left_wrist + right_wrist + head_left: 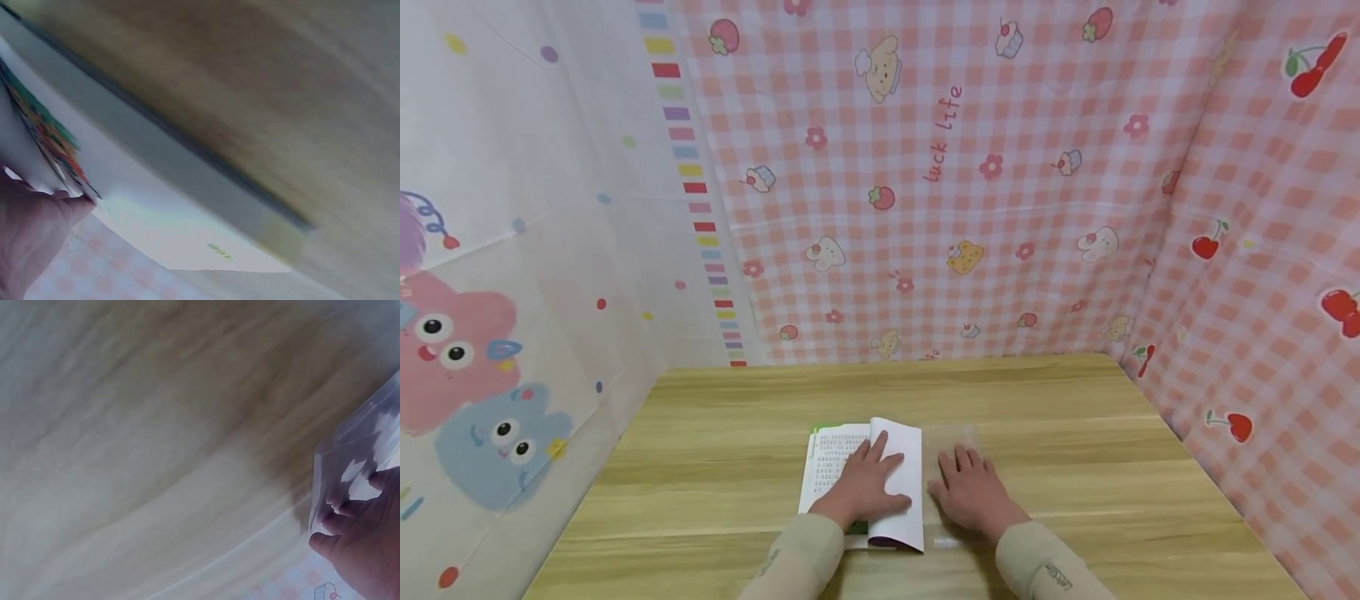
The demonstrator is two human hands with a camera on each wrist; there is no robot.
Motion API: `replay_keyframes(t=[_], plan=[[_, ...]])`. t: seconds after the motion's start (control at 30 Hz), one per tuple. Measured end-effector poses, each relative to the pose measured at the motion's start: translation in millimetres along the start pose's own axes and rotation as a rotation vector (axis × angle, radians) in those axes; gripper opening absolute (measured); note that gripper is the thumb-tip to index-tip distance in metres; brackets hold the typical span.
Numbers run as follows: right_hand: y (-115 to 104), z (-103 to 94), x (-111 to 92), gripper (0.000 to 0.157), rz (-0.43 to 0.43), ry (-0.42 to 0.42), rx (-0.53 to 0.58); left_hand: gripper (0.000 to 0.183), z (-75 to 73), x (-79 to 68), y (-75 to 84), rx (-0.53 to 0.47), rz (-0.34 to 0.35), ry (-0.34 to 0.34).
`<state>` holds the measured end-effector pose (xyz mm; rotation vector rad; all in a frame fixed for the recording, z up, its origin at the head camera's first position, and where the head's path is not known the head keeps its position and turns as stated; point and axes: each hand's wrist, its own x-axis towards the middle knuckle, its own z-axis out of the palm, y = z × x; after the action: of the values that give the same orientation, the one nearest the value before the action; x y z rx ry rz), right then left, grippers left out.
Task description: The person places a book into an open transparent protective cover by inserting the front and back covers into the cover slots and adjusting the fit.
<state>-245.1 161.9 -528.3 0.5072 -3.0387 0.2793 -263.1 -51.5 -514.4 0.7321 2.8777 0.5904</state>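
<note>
- Open white-paged paper book (910, 480) w/ printed text is seen btm ctr of head frame.
- Book is touched by L hand (867, 485), fingers spread.
- Clear thin plastic sheet (334, 472), just R of book, is touched by R hand (973, 493), fingers slightly apart.

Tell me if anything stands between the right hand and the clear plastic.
Nothing visible does: the right hand rests directly on the clear plastic, beside the open book. The left hand lies on the book's pages, not between them.
</note>
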Motion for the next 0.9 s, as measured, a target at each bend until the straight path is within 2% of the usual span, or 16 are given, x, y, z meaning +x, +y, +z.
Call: replay_keyframes(t=[0.17,0.33,0.43,0.53,0.67,0.77,0.9], plan=[[2.4,4.9,0.2,0.050,-0.016,0.024,-0.002,0.072,1.2,2.9,4.3,0.029,-0.027,-0.015],[4.0,13.9,3.8,0.046,-0.036,0.065,-0.017,0.073,6.6,5.2,4.8,0.096,-0.031,0.010],[-2.7,12.4,5.4,0.048,-0.059,0.035,-0.020,0.072,6.6,4.1,9.2,0.145,-0.036,0.025],[-10.2,7.4,4.3,0.050,-0.076,-0.046,0.015,0.071,5.0,2.8,13.4,0.164,-0.040,0.024],[-14.4,2.4,2.3,0.052,-0.061,-0.125,0.078,0.074,5.0,3.9,8.1,0.097,-0.025,0.001],[-15.8,0.1,1.8,0.053,-0.051,-0.135,0.091,0.080,2.6,2.7,1.9,0.008,-0.011,-0.033],[-16.0,0.1,1.0,0.053,-0.042,-0.144,0.086,0.089,2.7,-0.7,-3.7,-0.043,-0.003,-0.064]])
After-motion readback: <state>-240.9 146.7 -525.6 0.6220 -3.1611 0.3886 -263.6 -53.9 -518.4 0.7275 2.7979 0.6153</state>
